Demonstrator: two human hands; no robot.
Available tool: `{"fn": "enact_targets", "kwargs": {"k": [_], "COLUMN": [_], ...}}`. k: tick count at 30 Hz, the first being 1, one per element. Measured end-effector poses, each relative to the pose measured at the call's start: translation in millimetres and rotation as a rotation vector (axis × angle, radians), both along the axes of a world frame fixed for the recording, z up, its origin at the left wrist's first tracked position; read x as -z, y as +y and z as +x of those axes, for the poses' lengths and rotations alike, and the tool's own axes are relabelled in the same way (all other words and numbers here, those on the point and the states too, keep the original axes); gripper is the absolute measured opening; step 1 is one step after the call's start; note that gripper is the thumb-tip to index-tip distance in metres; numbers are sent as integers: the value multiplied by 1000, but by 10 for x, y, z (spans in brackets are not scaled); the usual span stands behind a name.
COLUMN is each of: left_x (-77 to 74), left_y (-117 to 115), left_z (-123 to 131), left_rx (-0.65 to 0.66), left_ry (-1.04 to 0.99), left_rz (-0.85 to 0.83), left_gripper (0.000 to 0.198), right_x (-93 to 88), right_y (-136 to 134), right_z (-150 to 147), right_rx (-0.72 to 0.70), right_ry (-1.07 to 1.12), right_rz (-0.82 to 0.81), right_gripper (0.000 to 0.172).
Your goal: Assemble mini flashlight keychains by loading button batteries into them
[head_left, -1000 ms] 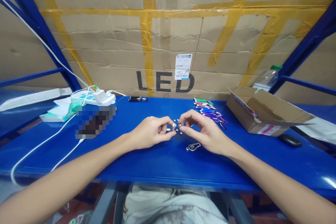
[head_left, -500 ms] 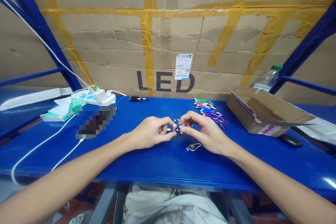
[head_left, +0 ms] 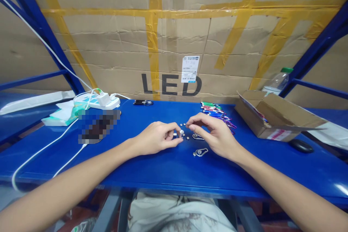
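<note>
Right hand (head_left: 214, 136) has backed off rightward, fingertips (head_left: 191, 127) pinched narrow; contents unclear to me. Left hand (head_left: 157, 138) pinches the silver barrel (head_left: 179, 132), axis pointing at those fingertips.

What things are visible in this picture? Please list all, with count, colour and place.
table: one, blue, under everything
cardboard wall: one, brown with yellow tape, behind the table
power strip: one, white, back left
tissue pack: one, white and green, far left
key-ring torches: a pile, count unclear, green, red and purple, back right
cardboard box: one, brown, open, right
bottle: one, clear with green cap, behind the box
clips: two, silver, on the table by the right hand
round pieces: several, silver, between the hands
silver part: one, in the left fingertips
left hand: pinching the silver part
right hand: fingertips together, anything held too small to tell
</note>
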State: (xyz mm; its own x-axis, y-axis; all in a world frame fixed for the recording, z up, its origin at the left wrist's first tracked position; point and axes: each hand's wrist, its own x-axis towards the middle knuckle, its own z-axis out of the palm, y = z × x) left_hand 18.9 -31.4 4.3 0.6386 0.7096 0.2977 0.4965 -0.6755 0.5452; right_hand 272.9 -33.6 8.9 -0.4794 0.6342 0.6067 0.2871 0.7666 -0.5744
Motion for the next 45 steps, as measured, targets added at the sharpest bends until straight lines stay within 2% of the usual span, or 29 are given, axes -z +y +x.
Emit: {"fn": "enact_targets", "kwargs": {"k": [7,27,39,45], "left_x": [-3,14,12,10], "left_y": [3,19,41,40], "left_z": [-6,-8,1,3], "left_rx": [6,20,58,69], "left_ry": [15,43,25,20], "left_rz": [1,-38,-83,-86], "left_gripper": [19,20,26,24], "right_x": [-8,30,79,95], "right_y": [-13,8,3,14], "right_z": [10,-5,-3,19], "right_rx": [-12,6,-34,-125], "right_ry": [-32,-97,-134,-198], "right_rz": [123,81,128,163], "right_gripper": [20,16,19,22]}}
